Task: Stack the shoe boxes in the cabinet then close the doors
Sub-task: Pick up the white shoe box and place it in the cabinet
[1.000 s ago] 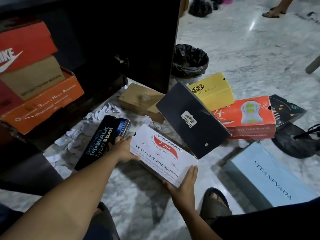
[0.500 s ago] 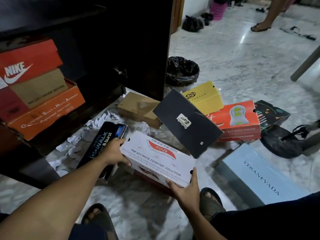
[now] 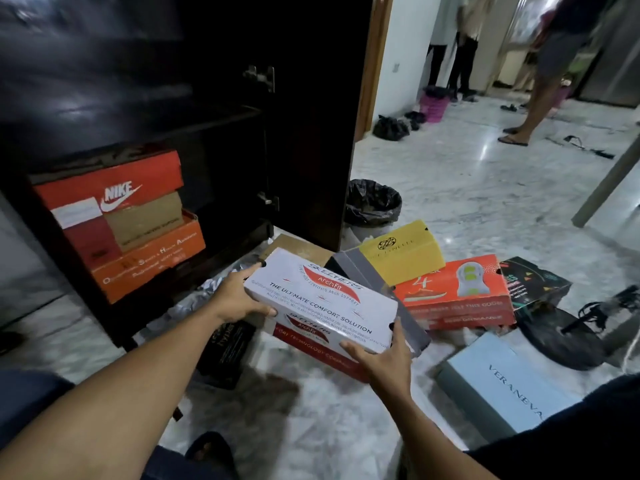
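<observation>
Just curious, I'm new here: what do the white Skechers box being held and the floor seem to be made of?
White Skechers box: likely printed cardboard, smooth faint sheen, by its crisp folded edges. Floor: polished marble or marble-look tile, grey veins and bright glare; which, I cannot tell.

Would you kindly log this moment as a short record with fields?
held: Skechers box, clear of the floor
left hand: grips its left end
right hand: grips its near right corner
cabinet: door open; Nike box above orange box inside
on floor: yellow box, red box, blue box
</observation>
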### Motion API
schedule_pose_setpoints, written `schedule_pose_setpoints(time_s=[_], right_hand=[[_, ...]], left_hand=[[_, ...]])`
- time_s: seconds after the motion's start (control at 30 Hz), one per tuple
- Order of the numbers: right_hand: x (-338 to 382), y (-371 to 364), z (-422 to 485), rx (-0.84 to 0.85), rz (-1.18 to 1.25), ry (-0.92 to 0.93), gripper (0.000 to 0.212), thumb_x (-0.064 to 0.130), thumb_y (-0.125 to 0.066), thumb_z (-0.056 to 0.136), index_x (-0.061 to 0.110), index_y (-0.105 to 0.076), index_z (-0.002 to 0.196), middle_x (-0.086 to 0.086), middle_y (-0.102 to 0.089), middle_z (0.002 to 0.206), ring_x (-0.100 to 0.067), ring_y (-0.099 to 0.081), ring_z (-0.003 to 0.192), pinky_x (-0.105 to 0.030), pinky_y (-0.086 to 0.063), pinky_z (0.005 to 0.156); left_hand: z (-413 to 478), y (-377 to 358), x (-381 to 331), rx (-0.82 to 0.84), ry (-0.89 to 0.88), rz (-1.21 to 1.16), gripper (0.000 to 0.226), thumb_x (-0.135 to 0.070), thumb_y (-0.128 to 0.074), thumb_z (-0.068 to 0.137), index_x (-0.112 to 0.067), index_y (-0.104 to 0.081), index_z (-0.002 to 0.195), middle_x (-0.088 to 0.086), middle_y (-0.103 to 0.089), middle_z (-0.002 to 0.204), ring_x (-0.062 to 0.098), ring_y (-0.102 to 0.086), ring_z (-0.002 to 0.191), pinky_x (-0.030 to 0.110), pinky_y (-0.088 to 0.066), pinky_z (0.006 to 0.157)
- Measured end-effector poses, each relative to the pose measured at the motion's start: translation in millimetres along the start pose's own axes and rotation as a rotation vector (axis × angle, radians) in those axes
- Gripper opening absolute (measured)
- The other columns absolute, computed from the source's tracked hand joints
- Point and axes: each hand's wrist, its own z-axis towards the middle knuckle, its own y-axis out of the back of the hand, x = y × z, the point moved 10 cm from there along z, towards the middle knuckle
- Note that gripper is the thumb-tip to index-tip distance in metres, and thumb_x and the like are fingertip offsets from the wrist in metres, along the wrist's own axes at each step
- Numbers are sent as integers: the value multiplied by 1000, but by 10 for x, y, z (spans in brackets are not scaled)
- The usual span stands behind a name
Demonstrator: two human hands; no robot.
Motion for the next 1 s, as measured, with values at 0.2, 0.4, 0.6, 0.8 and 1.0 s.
schedule_pose_setpoints(time_s=[0.2,0.4,0.6,0.8,1.0], right_hand=[[1000,-20,410,99,15,133,90,35,-97,56,47,-47,130,13,-73,111,-11,-72,99,-40,-63,77],[2016,-190,936,247,20,249,79,29,-96,60,32,-52,125,2,-74,109,-11,-75,89,-31,-62,65],[2741,-552,1644,216,8,378,83,55,-90,59,33,-50,129,8,-70,111,-9,-71,91,-22,-60,63],[2961,-1344,2600,173,90,350,106,74,-86,50,34,-40,137,10,-67,120,-12,-71,99,-40,-62,79],[3153,-2074,3081,129,123,356,97,73,-80,56,34,-34,132,14,-65,116,-11,-66,104,-40,-58,86]], left_hand=[[-95,678,-715,-119,-78,-67,130,-12,-100,41,-13,-33,153,-8,-53,133,10,-52,123,23,-44,99],[36,1397,-1213,-258,-148,-84,155,-49,-101,17,-24,-31,153,-3,-45,142,17,-48,132,41,-43,111],[368,2031,-1850,-544,-227,-194,105,-25,-100,46,-22,-51,139,-11,-63,117,12,-59,114,27,-49,93],[1023,2618,-2100,-805,-242,-224,97,-20,-91,66,-14,-38,147,5,-53,136,21,-50,126,33,-43,100],[1701,3042,-2005,-928,-222,-147,85,-26,-75,87,-19,-26,156,8,-46,149,25,-46,134,38,-39,111]])
